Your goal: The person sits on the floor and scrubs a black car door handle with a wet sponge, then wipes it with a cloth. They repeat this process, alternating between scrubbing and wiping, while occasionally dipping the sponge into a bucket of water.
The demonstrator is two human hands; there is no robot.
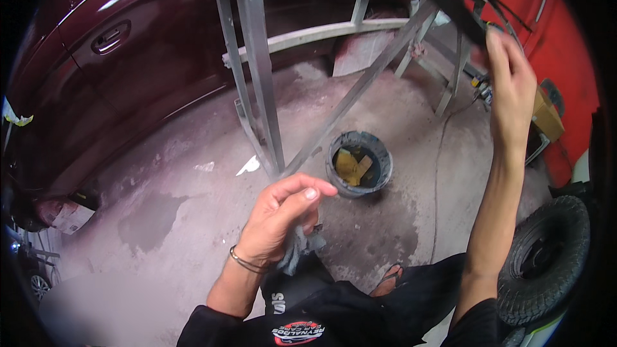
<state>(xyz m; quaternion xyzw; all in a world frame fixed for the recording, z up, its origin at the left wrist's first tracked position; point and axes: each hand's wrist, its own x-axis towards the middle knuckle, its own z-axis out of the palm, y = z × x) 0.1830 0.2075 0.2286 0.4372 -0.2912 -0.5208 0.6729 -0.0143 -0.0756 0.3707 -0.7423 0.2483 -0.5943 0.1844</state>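
1. Far left, a maroon car (167, 58) shows its glossy side, with a door handle (109, 37) near the top.
2. Next, a metal stand (260, 77) rises from the concrete floor (212, 205), its 2 upright bars near the car and a slanting bar running up to the right.
3. Near the middle, the left hand (276, 218) is partly closed: thumb and forefinger lie close together, the other fingers curl in, and a crumpled grey rag (297, 252) hangs from beneath them. A bracelet (247, 262) circles the wrist.
4. Beyond the forefinger, a dark bucket (360, 191) stands upright on wet floor—a yellow sponge (347, 167) and a small brown block (364, 166) sit inside with dark liquid.
5. Below and right of it, a foot wears a sandal (393, 272).
6. Upper right, a long black strip (450, 3), blurred, slants down to the raised right hand (513, 67), whose fingers close on its lower end.
7. Far right, a cardboard box (547, 114) sits against a red panel (560, 38); below, a treaded tyre (578, 250) leans beside the right forearm.
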